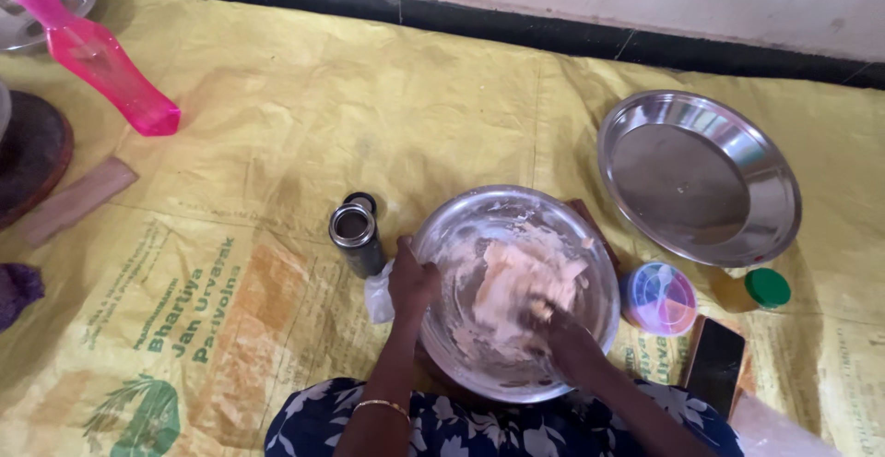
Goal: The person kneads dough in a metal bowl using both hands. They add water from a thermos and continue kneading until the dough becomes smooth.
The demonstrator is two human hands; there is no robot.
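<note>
One round steel mixing bowl [516, 226] holds pale dough [516, 286]. The right hand [564, 335] has its fingers [542, 311] closed in the dough; the left hand [411, 284] grips the bowl's rim. Beside the bowl stand one empty steel plate [698, 177] and one steel tumbler [356, 237].

Dough [512, 282] lies in the bowl [466, 346], flask [356, 236] left, plate [698, 177] behind right.

A single head-worn camera looks steeply down from close above the person's lap onto the steel bowl [516, 291] and yellow mat [277, 143], wall at top.
</note>
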